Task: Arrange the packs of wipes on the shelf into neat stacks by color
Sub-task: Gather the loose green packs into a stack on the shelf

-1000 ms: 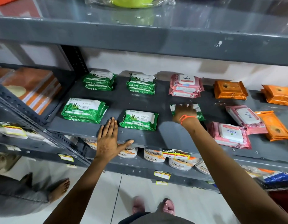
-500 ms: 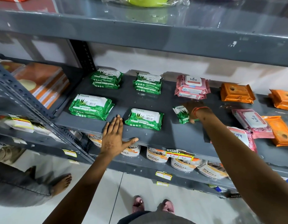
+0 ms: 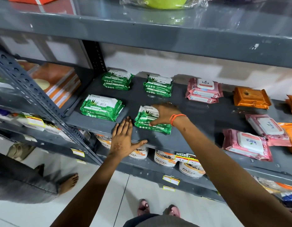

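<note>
On the grey shelf (image 3: 207, 118) lie green, pink and orange packs of wipes. My right hand (image 3: 164, 114) presses a green pack (image 3: 146, 116) down onto another green pack (image 3: 154, 127) near the front edge. My left hand (image 3: 124, 139) rests flat and open on the shelf's front lip, just left of that stack. Other green stacks sit at front left (image 3: 101, 105), back left (image 3: 117, 79) and back middle (image 3: 158, 85). A pink stack (image 3: 204, 90) stands at the back. Two loose pink packs (image 3: 246, 145) (image 3: 268, 128) lie at the right, with orange packs (image 3: 251, 98) behind.
More orange packs (image 3: 291, 138) lie at the far right edge. An upper shelf (image 3: 158, 33) overhangs closely. Tubs with price tags (image 3: 187, 163) fill the shelf below. A slanted metal upright (image 3: 35, 95) stands left. Another person's bare foot (image 3: 68, 182) is on the floor at left.
My right hand carried a green pack leftward from the middle of the shelf and set it on the front green pack. My left hand stayed on the shelf edge.
</note>
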Motion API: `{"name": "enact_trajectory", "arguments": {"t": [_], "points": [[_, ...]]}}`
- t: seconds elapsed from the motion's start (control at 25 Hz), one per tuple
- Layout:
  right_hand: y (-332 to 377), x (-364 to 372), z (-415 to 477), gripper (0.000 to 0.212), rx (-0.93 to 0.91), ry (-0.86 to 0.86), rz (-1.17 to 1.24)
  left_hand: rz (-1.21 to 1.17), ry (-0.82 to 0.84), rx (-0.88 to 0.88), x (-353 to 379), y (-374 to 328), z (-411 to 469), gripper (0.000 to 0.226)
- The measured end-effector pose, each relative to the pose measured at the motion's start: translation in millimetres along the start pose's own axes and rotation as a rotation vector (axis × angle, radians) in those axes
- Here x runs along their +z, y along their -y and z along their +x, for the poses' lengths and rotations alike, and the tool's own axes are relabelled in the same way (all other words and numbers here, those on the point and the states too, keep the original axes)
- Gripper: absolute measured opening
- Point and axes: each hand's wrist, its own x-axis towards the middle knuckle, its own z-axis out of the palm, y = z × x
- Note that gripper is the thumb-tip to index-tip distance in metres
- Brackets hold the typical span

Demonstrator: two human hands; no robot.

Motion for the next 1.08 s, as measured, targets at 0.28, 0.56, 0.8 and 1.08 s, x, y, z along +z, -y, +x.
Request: {"name": "enact_trajectory", "arguments": {"t": [0.28, 0.56, 0.8, 1.08], "points": [[-4, 19, 0, 0.089, -0.019, 0.011, -0.032, -0.96, -0.075, -0.269, -30, -25, 24, 0.062], [-4, 61, -13, 0.064, 0.243, -0.345, 0.604, -1.03, -0.135, -0.331, -37, -45, 56, 0.045], [18, 81, -8, 0.054, 0.463, -0.566, 1.174, -0.983, -0.265, -0.319, -26, -48, 52, 0.038], [22, 80, 4, 0.054, 0.471, -0.597, 1.205, -1.002, -0.283, -0.343, -25, -43, 61, 0.04]]}}
